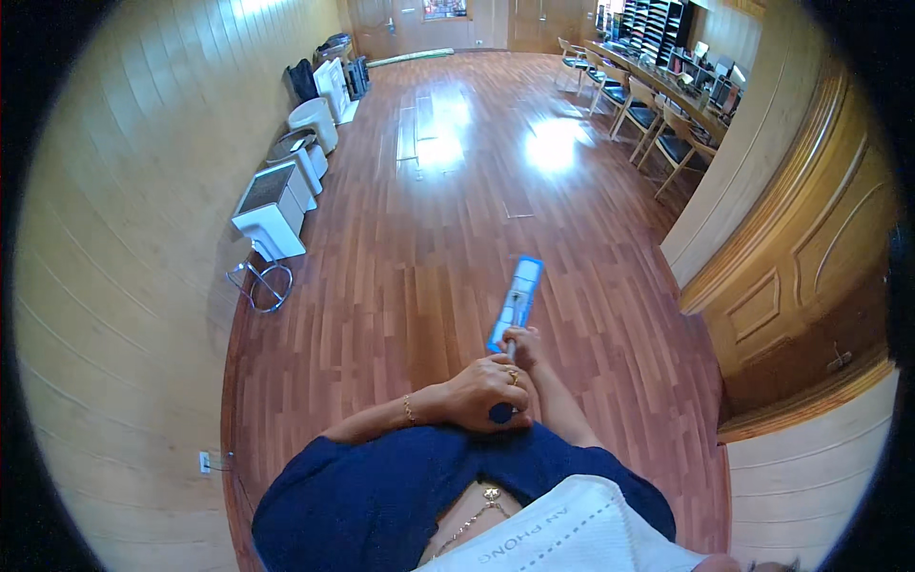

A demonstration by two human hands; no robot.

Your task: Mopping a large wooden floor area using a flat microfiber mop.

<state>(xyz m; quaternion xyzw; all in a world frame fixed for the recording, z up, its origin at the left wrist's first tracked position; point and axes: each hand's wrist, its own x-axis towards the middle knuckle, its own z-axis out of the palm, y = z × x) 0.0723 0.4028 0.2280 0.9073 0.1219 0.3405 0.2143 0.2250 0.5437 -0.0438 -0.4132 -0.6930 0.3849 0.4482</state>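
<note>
1. Left arm (372,420) angles inward across the front of the body (367,496), sloping slightly forward;
2. left hand (488,389) has its fingers curled closed, back upward, close to the body;
3. right arm (565,410) reaches forward and inward;
4. right hand (523,347) is also curled closed, just ahead of the left.

Light (553,145) glares off brown plank floor (353,315) between pale panelled walls (124,238).
</note>
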